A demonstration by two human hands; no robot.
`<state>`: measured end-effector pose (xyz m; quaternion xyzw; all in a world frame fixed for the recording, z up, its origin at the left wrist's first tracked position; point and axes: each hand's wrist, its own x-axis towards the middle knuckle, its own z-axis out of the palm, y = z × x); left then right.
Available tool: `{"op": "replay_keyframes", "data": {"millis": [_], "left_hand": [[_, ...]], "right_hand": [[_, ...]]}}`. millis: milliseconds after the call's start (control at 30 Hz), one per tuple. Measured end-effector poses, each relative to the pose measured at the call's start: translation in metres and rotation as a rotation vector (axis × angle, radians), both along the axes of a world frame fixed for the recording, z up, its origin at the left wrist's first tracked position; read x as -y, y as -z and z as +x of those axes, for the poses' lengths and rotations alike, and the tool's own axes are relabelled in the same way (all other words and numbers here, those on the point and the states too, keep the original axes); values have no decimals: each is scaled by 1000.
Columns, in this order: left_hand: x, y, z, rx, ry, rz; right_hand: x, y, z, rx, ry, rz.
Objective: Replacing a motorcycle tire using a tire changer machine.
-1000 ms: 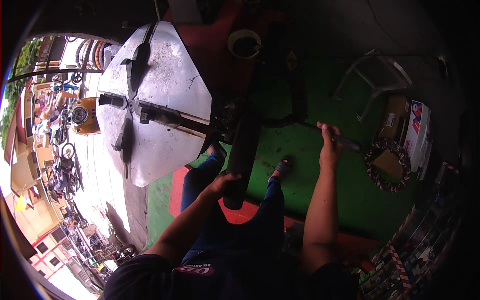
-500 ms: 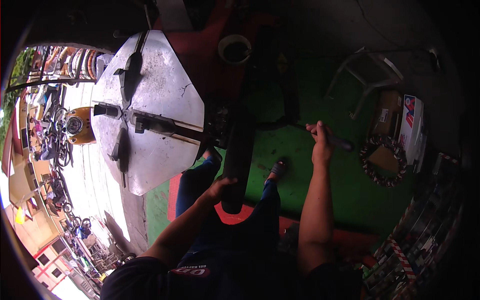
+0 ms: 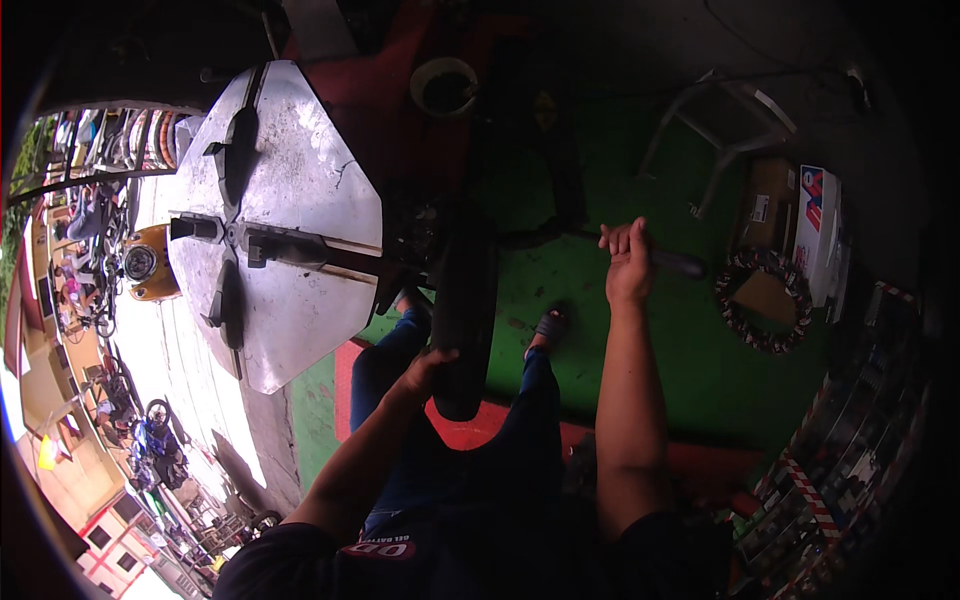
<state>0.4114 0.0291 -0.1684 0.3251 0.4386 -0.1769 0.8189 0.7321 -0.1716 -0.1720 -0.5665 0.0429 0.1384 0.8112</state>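
Note:
A black tyre (image 3: 466,330) stands on edge between my legs, beside a tyre-changing machine's pale metal turntable (image 3: 310,180). My left hand (image 3: 430,372) grips the tyre's near left side, with its fingers partly lost in shadow. Out to the right, my right hand (image 3: 628,265) is closed around a dark lever (image 3: 682,264) whose black grip sticks out past the hand. From there the lever's dark arm (image 3: 535,237) runs left toward the far part of the tyre. Black clamps (image 3: 285,248) sit crosswise on the turntable.
A pale bucket (image 3: 444,86) with dark contents stands beyond the tyre. At right are a metal-framed stand (image 3: 720,140), cardboard boxes (image 3: 765,205) and a patterned ring (image 3: 735,330) on the green floor. Shelving with red-white striped edges (image 3: 810,495) is at lower right; a yellow motorcycle (image 3: 148,262) is outside left.
The view has shifted slightly, so the turntable and tyre appear further left. My right hand stays on the lever and my left hand on the tyre.

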Motion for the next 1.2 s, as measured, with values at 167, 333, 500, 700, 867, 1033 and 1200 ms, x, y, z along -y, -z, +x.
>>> {"op": "replay_keyframes", "data": {"millis": [167, 333, 500, 700, 867, 1033, 1200], "left_hand": [[-5, 2, -7, 16, 0, -36], [-11, 9, -9, 22, 43, 40], [-14, 10, -7, -3, 37, 1], [-14, 11, -7, 32, 71, -9], [-17, 10, -7, -4, 65, -51], [-19, -2, -2, -38, 89, -22], [-25, -5, 1, -6, 89, -7]], "right_hand": [[1, 2, 12, -112, 192, 158], [19, 1, 30, -197, 282, 176], [27, 3, 34, -197, 267, 173], [18, 35, 24, -98, 330, -59], [2, 85, 9, -175, 160, -176], [-34, 147, -6, -177, 90, -369], [-63, 187, -8, -54, 271, -338]]}}
